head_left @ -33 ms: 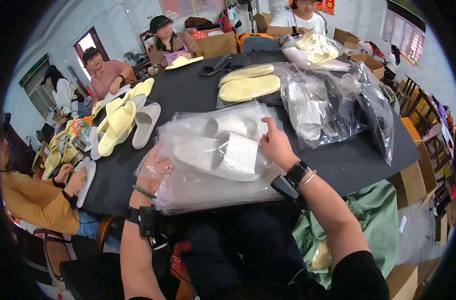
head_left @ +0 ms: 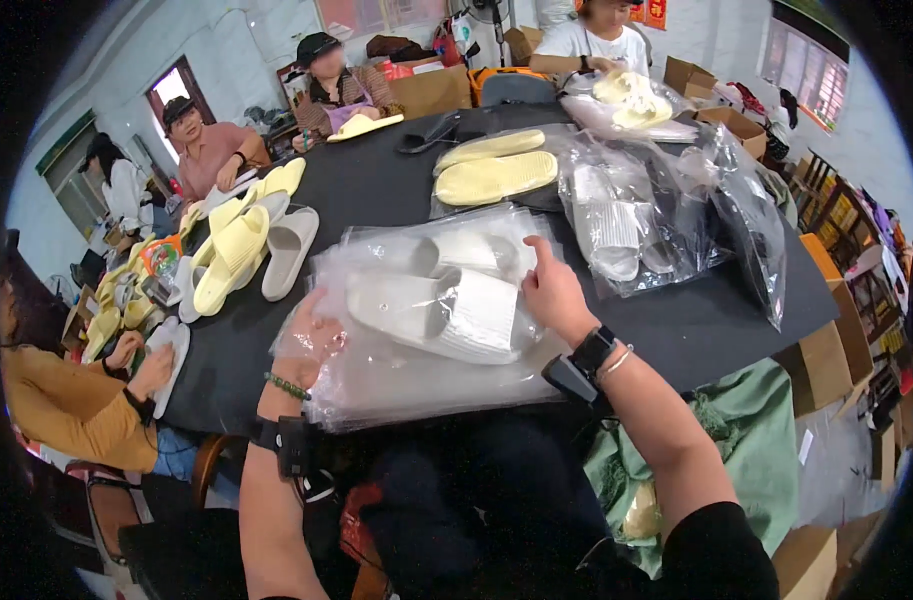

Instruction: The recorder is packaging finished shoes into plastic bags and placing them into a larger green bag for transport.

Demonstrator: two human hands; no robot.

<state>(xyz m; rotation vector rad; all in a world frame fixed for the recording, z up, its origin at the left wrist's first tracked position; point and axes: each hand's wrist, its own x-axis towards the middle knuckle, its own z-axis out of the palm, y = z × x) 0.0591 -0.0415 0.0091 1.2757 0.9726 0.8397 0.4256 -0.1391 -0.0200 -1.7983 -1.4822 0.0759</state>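
Note:
A pair of white slippers point(head_left: 401, 305) lies inside a clear plastic bag point(head_left: 376, 378), on top of a stack of similar bags at the near edge of the table. My left hand point(head_left: 311, 338) is at the bag's left side, its fingers curled on the plastic edge. My right hand point(head_left: 556, 290) grips the opposite side beside the ribbed strap, index finger stretched forward and thumb partly hidden. Just beyond the stack are bagged yellow slippers point(head_left: 501, 180). Bagged white slippers point(head_left: 611, 225) lie to the right.
Loose yellow slippers point(head_left: 231, 250) and a grey slipper point(head_left: 289, 252) are heaped on the left of the black table point(head_left: 366, 185). Several co-workers sit around it. Dark plastic bags point(head_left: 751, 225) lie at right. Cardboard boxes point(head_left: 826, 360) and a green cloth point(head_left: 736, 430) are beside the table.
The view has shifted very slightly. My hands keep their places on the bag. The co-worker at the back right has bent the head lower.

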